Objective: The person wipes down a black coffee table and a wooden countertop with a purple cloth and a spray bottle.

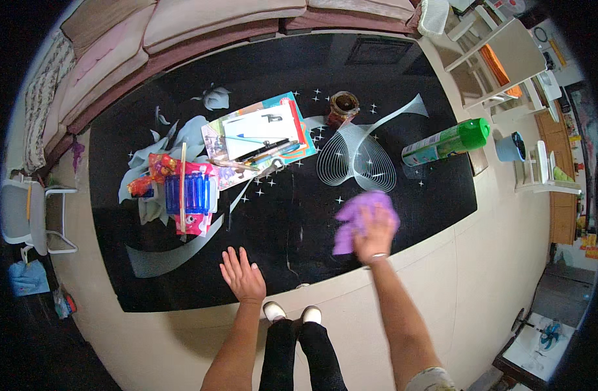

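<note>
A purple cloth (348,229) lies on the glossy black table (260,221), and my right hand (375,232) presses on it near the table's front right part. My left hand (243,276) rests at the front edge with its fingers stretched out and nothing in it. Beyond the cloth, to the right, a green spray can (442,144) lies on its side or tilted; I cannot tell which. White swirl and star patterns decorate the tabletop.
Books and papers with pens (256,133) lie at the table's middle left. Beside them are a blue ribbed item (187,193) and an orange packet (157,168). A brown jar (344,107) stands farther back. A sofa (221,23) runs behind; white chairs (501,58) stand at right.
</note>
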The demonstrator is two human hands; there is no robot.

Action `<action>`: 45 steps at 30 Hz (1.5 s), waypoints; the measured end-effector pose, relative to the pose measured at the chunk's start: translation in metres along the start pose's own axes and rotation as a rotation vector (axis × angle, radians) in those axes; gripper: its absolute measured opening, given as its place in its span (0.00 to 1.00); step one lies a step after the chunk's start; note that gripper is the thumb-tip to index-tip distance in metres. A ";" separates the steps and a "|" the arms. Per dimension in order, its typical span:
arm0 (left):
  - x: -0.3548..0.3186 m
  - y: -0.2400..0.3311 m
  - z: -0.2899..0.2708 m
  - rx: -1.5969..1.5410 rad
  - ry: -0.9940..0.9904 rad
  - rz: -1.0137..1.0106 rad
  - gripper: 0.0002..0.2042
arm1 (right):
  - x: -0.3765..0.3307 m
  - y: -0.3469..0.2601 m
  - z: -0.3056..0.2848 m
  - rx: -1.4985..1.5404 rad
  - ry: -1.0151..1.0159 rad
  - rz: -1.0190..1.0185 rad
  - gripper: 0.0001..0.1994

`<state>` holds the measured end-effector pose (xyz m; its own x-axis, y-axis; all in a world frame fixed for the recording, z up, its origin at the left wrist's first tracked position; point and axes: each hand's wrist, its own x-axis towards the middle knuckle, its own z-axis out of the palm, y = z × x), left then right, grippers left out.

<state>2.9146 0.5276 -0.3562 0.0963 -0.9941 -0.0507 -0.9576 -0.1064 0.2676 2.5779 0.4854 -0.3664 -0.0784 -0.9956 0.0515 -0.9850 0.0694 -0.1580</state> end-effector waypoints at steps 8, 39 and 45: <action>0.002 0.004 0.006 0.014 -0.009 0.018 0.26 | -0.052 0.052 0.016 -0.087 0.136 0.315 0.35; 0.006 -0.366 -0.092 0.081 0.081 -0.071 0.32 | -0.104 -0.333 0.047 0.000 -0.198 0.042 0.35; 0.006 -0.365 -0.093 0.021 0.057 -0.075 0.32 | -0.039 -0.391 0.037 0.020 -0.218 -0.067 0.32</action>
<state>3.2899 0.5579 -0.3642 0.1830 -0.9830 -0.0150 -0.9525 -0.1811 0.2448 2.9720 0.4947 -0.3430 0.0243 -0.9882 -0.1510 -0.9834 0.0035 -0.1813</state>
